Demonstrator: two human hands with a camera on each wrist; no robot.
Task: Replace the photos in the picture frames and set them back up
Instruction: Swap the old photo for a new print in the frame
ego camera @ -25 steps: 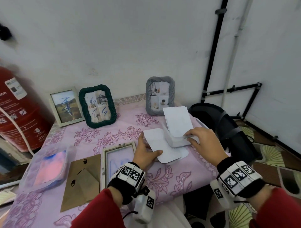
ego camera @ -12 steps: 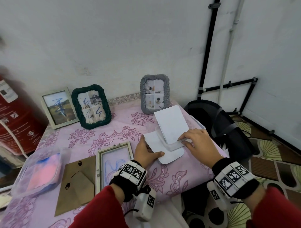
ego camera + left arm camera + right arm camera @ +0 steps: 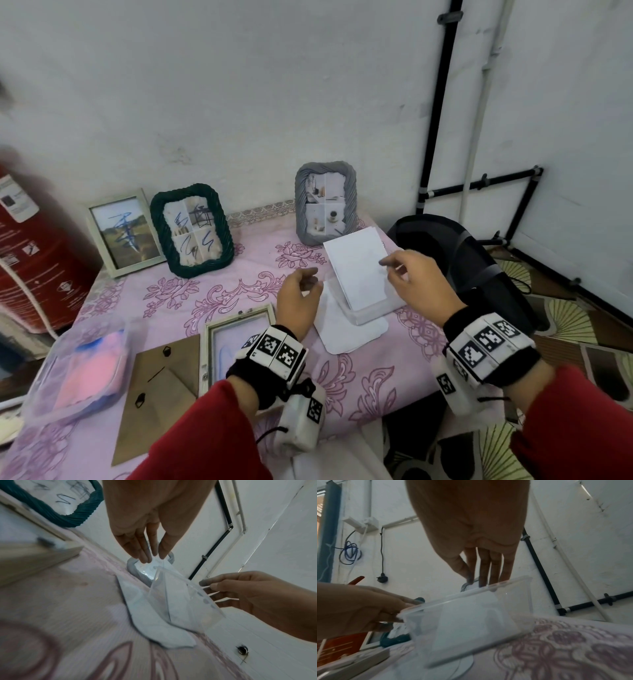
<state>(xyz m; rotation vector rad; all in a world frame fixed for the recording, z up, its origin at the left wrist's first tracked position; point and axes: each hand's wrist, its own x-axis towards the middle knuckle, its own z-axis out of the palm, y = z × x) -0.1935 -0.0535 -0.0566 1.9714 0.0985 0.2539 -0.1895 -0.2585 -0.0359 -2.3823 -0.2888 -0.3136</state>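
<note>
A stack of white photo sheets (image 3: 358,270) stands tilted in a clear plastic box (image 3: 371,310), which sits on its white lid (image 3: 346,330). My left hand (image 3: 310,277) hovers just left of the box with fingers loosely curled and nothing in them. My right hand (image 3: 390,267) reaches in from the right, its straight fingers at the stack's right edge; I cannot tell whether they touch it. An opened pale frame (image 3: 236,339) lies flat by my left wrist, its brown backing board (image 3: 161,387) beside it. In the wrist views my left hand (image 3: 152,557) and right hand (image 3: 484,580) hang over the box (image 3: 180,601).
Three frames stand along the wall: a wooden one (image 3: 123,233), a dark green one (image 3: 191,229) and a grey one (image 3: 325,202). A clear tub with pink contents (image 3: 78,363) sits front left. A red cylinder (image 3: 30,246) stands left, a black chair (image 3: 462,260) right.
Both hands have lifted. The left hand came off the white lid and the right hand left the box's front edge and rose to the stack's right side.
</note>
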